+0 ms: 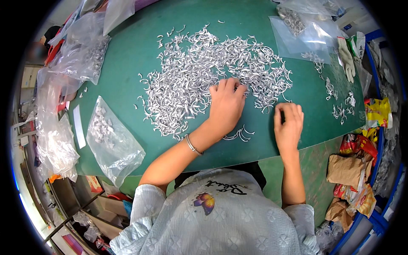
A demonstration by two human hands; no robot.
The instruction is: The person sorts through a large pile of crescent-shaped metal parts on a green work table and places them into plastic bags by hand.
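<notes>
A wide pile of small, curved silver metal pieces [182, 80] is spread over the green table [170, 157]. My left hand [228, 102] reaches into the pile's near side with its fingers bent down among the pieces; what its fingertips hold is hidden. Just beyond the pile's right edge, my right hand [289, 125] rests by the table with its fingers curled together. One curved piece lies close to those fingertips, and I cannot tell whether it is gripped. Several longer curved pieces [241, 134] lie below my left hand, near the front edge.
On the left lie a clear bag of small pale pieces [112, 140], a white strip [79, 126] and larger plastic bags [87, 46]. Toward the right are a bag of metal rings [291, 20], linked metal pieces [330, 88] and a white glove [346, 59]. Shelves with packets stand beyond.
</notes>
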